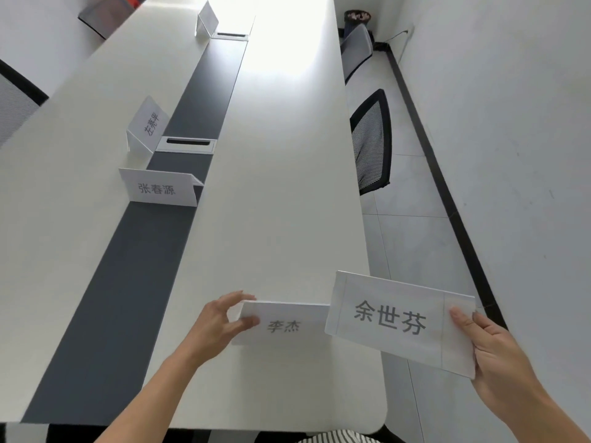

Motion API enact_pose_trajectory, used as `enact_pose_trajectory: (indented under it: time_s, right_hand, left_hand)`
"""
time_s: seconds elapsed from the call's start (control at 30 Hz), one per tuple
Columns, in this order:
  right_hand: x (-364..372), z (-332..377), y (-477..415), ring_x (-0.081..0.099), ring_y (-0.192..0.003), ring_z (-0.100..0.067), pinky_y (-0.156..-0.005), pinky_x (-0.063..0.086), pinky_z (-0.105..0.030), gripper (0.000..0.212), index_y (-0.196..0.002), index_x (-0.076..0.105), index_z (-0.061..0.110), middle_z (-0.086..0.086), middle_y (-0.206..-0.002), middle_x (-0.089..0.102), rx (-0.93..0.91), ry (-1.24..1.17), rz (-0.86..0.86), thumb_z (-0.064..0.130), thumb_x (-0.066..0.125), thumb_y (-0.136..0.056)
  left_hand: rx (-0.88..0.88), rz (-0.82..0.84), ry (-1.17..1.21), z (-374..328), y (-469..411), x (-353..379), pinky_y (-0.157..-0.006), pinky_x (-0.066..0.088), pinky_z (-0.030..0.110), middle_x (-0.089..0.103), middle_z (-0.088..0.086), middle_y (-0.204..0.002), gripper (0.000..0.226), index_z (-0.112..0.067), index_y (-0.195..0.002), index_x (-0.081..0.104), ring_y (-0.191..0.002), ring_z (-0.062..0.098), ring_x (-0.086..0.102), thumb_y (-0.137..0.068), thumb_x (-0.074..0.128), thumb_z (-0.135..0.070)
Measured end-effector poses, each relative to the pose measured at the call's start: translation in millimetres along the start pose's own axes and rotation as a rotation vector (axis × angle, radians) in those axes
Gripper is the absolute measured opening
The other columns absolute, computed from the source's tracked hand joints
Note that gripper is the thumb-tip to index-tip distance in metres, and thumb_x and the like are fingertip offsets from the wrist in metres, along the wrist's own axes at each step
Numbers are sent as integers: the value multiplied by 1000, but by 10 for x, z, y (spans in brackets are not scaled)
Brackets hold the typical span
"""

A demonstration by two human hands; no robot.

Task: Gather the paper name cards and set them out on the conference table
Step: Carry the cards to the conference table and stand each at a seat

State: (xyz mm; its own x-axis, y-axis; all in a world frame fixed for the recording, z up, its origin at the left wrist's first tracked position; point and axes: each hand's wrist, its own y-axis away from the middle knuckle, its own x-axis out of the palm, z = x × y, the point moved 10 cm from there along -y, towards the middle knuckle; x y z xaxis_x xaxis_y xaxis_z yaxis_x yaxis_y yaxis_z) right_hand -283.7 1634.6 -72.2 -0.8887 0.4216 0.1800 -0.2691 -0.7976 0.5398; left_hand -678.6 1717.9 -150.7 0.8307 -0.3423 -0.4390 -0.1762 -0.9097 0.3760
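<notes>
Where the left hand (220, 321) works: thumb and fingers pinch the left end of the near card (287, 326), which sits on the counter (281, 187) by its near right corner.
Near card: its right end is hidden behind the flat card (393, 318); whether it stands folded or lies flat is hard to tell.
Right hand (492, 353): holds the flat card by its right end, thumb on the face, over the counter's right edge; the fingers behind are hidden.
Mid card (160, 188): stands folded at the left edge of the strip (128, 298).
Tilted card (147, 126): just beyond it, turned sideways.
Far card (206, 19): print unreadable.
Chair (372, 139): right of the counter, partly hidden by it.
Forearms: cut off at the bottom.
</notes>
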Motion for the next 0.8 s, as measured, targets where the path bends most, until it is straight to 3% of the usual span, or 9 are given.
enact_pose_trajectory:
  time_s: [0.07, 0.2, 0.33, 0.5, 0.6, 0.7, 0.8]
  right_hand:
    - [-38, 34, -3, 75, -82, -19, -64, 62, -33, 22, -98, 72, 12, -7, -98, 77, -4, -26, -6, 22, 57, -87]
    - [-126, 138, -33, 75, -81, -16, -61, 61, -30, 23, -96, 74, 12, -6, -99, 77, -14, -75, -15, 24, 57, -86]
    - [-280, 277, -92, 75, -83, -17, -60, 60, -29, 35, -111, 66, 9, -7, -101, 76, -28, -124, -7, 26, 59, -81]
    - [-714, 454, -176, 74, -89, -20, -69, 62, -36, 51, -116, 65, 7, -10, -107, 75, -40, -168, -27, 32, 66, -72]
    - [-1063, 606, -223, 75, -84, -19, -62, 62, -33, 44, -108, 68, 9, -10, -104, 75, -47, -178, -20, 32, 66, -71]
    - [-1515, 777, -315, 75, -81, -21, -63, 62, -37, 60, -106, 69, 10, -11, -100, 76, -44, -145, -15, 39, 74, -54]
    - [-2044, 1000, -466, 74, -86, -26, -66, 62, -41, 65, -110, 68, 9, -13, -103, 75, -41, -110, -27, 41, 73, -54]
  left_hand:
    - [41, -6, 104, -264, 56, -50, -77, 52, 40, 71, -8, -98, 34, -26, -95, 66, -89, 20, 66, -73, 67, -53]
    - [48, -85, 304, -583, 95, -126, -69, 51, 32, 68, 0, -84, 41, -11, -89, 57, -82, 20, 64, -80, 62, -50]
    - [-41, -132, 543, -698, 148, 10, -65, 55, 27, 72, 4, -92, 23, -9, -103, 59, -81, 18, 70, -92, 54, -28]
    - [-126, -209, 737, -854, 210, 356, -64, 55, 32, 74, 6, -97, 24, -14, -107, 61, -81, 19, 71, -94, 50, -31]
    - [-179, -250, 829, -1024, 202, 716, -57, 56, 34, 71, 7, -100, 21, -19, -105, 61, -83, 23, 67, -95, 48, -31]
    - [-245, -271, 872, -1169, 161, 1211, -68, 52, 44, 65, 11, -112, 22, -22, -107, 57, -88, 27, 62, -94, 48, -37]
    - [-336, -244, 964, -1381, 66, 1826, -82, 50, 56, 61, 14, -126, 41, -20, -129, 48, -92, 31, 60, -93, 49, -40]
